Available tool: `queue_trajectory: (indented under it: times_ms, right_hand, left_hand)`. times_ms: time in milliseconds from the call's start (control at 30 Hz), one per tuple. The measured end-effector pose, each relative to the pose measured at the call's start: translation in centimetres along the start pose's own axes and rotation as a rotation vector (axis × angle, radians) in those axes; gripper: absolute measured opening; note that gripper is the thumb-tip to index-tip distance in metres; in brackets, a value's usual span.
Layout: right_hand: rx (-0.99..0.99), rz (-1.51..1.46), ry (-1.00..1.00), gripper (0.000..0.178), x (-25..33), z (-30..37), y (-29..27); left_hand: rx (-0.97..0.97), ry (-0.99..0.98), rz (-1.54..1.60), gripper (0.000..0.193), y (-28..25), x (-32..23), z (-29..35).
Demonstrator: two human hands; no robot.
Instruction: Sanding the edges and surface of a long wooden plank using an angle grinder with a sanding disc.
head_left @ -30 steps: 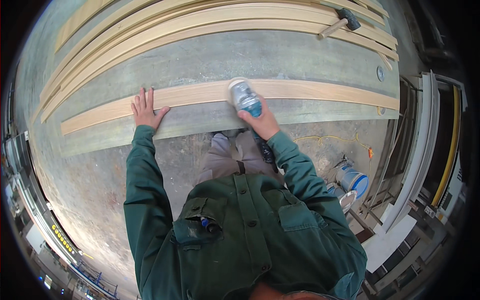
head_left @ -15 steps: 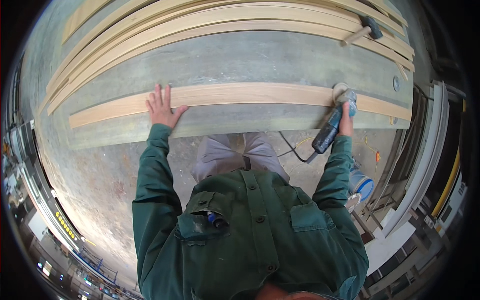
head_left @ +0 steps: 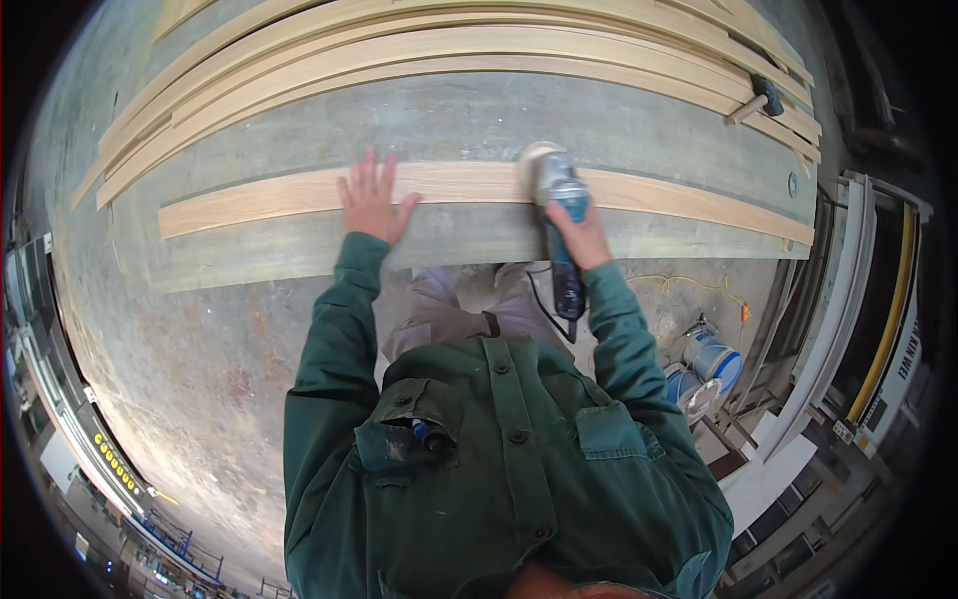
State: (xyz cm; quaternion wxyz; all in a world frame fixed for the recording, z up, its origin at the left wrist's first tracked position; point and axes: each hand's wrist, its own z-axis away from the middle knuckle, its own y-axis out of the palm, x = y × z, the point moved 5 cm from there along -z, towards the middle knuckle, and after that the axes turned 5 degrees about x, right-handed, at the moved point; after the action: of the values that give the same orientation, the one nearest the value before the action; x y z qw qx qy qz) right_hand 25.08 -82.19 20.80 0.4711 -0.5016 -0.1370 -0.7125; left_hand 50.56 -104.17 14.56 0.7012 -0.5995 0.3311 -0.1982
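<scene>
A long pale wooden strip (head_left: 459,183) lies across the near part of the grey worktable (head_left: 439,115). My left hand (head_left: 375,205) rests on the strip left of the middle, its fingers spread and flat. With my right hand (head_left: 581,237) I grip the body of a blue and black angle grinder (head_left: 566,200). Its round pale disc (head_left: 540,160) is over the strip near the middle, slightly smeared by motion. The grinder's dark cord hangs down past the table edge toward my legs.
More long wooden strips (head_left: 419,50) lie along the far side of the table. A mallet (head_left: 766,97) with a dark head rests on them at the right. Blue-rimmed buckets (head_left: 714,361) and a yellow cord (head_left: 679,285) are on the floor at the right.
My right hand has moved the grinder leftward along the strip, from near its right end to the middle. My left hand appears a little further right, still spread on the strip.
</scene>
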Motion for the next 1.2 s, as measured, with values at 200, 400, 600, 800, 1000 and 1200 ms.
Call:
queue_trajectory:
  times_ms: [200,400,600,800,1000,1200]
  right_hand:
    - [0.266,0.042,-0.107,0.09,3.2,-0.3,12.3]
    - [0.148,-0.065,-0.116,0.086,2.6,0.0,9.5]
    - [-0.215,-0.083,0.147,0.084,-3.4,0.2,-3.8]
    - [-0.447,-0.261,0.214,0.084,-8.9,0.0,-16.7]
    - [-0.542,-0.297,0.186,0.075,-10.2,1.9,-15.7]
    - [-0.375,-0.14,0.208,0.083,-5.8,4.3,-0.7]
  left_hand:
    - [-0.013,-0.297,-0.095,0.08,-1.9,14.4,0.9]
    - [0.015,-0.395,-0.103,0.081,-3.0,20.6,1.8]
    - [0.043,-0.39,-0.098,0.082,-2.7,21.3,1.8]
    - [0.084,-0.407,-0.107,0.083,-2.4,21.6,1.6]
    - [0.067,-0.382,-0.083,0.084,-2.6,21.2,1.2]
    - [0.076,-0.344,-0.094,0.085,-2.4,21.4,1.5]
